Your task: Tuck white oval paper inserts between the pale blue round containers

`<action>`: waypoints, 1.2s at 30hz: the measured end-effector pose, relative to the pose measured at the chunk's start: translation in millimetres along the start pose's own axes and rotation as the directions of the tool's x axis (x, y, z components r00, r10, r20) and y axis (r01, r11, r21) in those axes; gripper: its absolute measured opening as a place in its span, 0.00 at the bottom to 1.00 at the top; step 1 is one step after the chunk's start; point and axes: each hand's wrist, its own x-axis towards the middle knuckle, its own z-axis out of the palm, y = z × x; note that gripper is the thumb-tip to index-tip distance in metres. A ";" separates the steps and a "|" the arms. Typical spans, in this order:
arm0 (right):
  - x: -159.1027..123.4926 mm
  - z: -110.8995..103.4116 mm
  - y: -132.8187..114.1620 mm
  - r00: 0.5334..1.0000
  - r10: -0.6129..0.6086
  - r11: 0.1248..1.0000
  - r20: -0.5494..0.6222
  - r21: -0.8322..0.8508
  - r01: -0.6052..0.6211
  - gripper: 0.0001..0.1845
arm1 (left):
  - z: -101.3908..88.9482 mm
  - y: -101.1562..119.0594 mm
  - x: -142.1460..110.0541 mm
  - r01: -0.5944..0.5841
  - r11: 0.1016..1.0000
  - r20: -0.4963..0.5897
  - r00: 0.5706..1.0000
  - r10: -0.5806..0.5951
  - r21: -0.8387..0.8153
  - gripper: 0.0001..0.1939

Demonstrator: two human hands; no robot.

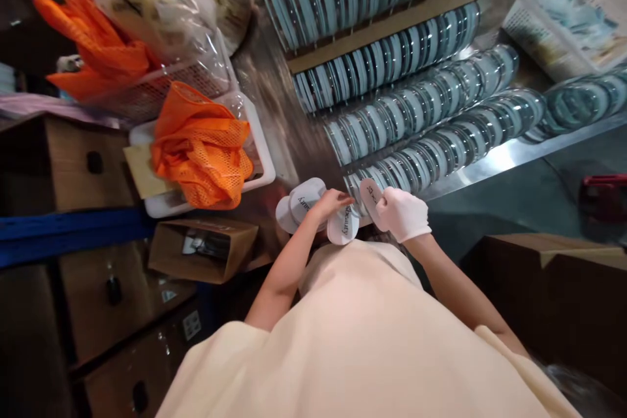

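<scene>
My bare left hand (332,204) is at the metal table's near edge, fingers together and curled over a white oval card (343,227) printed with dark lettering. It seems to grip this card, though the contact is partly hidden. Beside that wrist lie more white oval cards (304,199), overlapping, one with the same kind of print. My right hand (404,214), in a white glove, is closed on another oval card (371,199) that stands tilted up. Just beyond both hands begins the nearest row of clear round discs (431,144) with pale inserts.
Several more disc rows (386,59) fill the metal table (274,98). On the left, orange mesh cloth (206,150) lies over a white tray (262,144), near a small open carton (203,251). A white basket (553,32) stands back right; a large cardboard box (553,287) is lower right.
</scene>
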 end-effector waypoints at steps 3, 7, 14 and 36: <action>2.2 -2.1 -3.2 0.999 -0.025 1.000 0.029 -0.007 0.025 0.14 | -1.9 -8.5 0.7 0.017 0.993 0.029 0.999 -0.014 -0.114 0.30; 20.9 39.5 -9.6 0.994 -0.088 0.996 0.060 0.011 0.087 0.17 | -2.4 -11.3 3.4 0.009 0.992 0.025 1.000 -0.006 -0.125 0.30; 41.5 131.2 -12.2 0.999 0.026 0.948 0.021 0.318 -0.031 0.20 | -2.6 -12.8 1.9 0.000 0.993 0.072 0.997 0.008 -0.115 0.31; 37.6 139.1 11.5 0.854 -0.299 0.410 0.426 0.865 -0.289 0.26 | -0.4 -11.8 0.0 0.041 0.993 0.010 0.999 -0.040 -0.115 0.35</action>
